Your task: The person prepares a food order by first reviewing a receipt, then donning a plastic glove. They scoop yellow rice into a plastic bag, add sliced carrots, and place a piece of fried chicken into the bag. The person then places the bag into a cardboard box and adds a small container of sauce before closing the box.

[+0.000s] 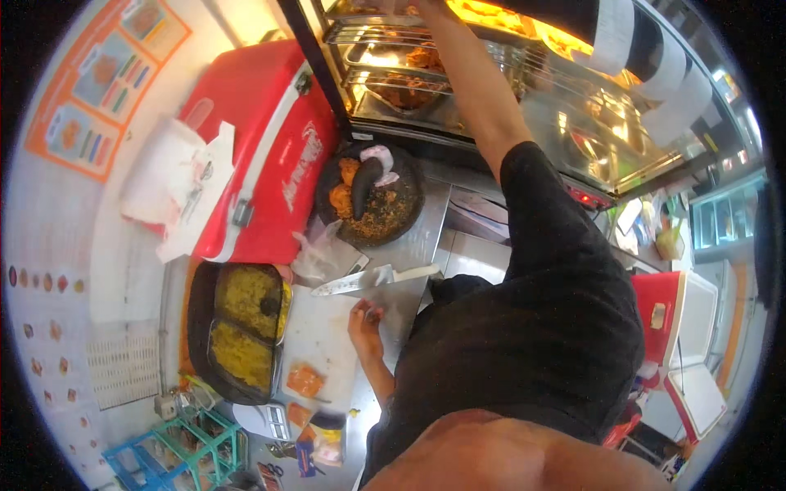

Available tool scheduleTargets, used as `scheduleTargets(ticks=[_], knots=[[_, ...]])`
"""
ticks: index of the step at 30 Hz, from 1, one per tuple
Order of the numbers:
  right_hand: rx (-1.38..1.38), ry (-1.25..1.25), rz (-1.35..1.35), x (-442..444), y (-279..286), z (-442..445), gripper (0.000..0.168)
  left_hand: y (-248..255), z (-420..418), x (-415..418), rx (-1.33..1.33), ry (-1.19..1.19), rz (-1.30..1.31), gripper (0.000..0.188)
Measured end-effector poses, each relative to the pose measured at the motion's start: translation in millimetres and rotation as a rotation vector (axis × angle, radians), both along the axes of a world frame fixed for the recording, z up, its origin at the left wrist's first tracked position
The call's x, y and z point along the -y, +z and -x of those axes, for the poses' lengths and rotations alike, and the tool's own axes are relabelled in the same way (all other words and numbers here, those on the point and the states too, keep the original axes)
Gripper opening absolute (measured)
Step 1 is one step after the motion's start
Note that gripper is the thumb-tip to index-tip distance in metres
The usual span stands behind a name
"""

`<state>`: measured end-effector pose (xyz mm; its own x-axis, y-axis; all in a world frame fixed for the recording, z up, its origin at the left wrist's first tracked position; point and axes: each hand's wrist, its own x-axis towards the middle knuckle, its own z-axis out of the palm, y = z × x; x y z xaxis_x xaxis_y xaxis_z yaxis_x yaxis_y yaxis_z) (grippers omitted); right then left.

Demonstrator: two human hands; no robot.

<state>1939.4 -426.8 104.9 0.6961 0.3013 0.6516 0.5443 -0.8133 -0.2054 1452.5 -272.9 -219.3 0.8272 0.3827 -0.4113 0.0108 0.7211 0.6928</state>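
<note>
My right arm stretches up to the lit glass food cabinet (399, 132); my right hand (405, 5) is blurred at the picture's top edge, by the upper rack, and its grip is unclear. My left hand (366, 325), fingers loosely bent and apart, is over the edge of the white cutting board (325, 340) with nothing plain in it. Just above it lies a knife (353, 283) with a pale handle. Farther up, a dark stone mortar (408, 212) holds a curved pestle (366, 184), orange lumps (341, 199), coarse crumbs and a pinkish-white item.
A large red cooler box (264, 141) stands beside the mortar, with a clear plastic bag (319, 255) near it. A dark tub (199, 344) holds two yellow-green food trays. A white scale (276, 420), small packets and a teal plastic rack (184, 451) lie lower down.
</note>
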Motion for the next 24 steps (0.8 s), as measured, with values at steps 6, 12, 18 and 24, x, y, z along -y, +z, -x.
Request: scheduleTargets(ticks=[6, 12, 18, 24], knots=[[0.002, 0.012, -0.077, 15, -34, 37, 0.029, -8, 13, 2, -0.026, 0.056, 0.053, 0.039], [-0.007, -0.02, -0.102, 23, -46, 47, 0.028, 3, 3, 6, -0.021, -0.031, 0.044, 0.037], [-0.009, -0.024, -0.119, 22, -48, 51, 0.028, -2, -6, -5, -0.008, -0.005, -0.001, 0.036], [-0.005, -0.012, -0.131, 21, -56, 57, 0.028, -9, 2, -11, 0.039, -0.014, 0.026, 0.035]])
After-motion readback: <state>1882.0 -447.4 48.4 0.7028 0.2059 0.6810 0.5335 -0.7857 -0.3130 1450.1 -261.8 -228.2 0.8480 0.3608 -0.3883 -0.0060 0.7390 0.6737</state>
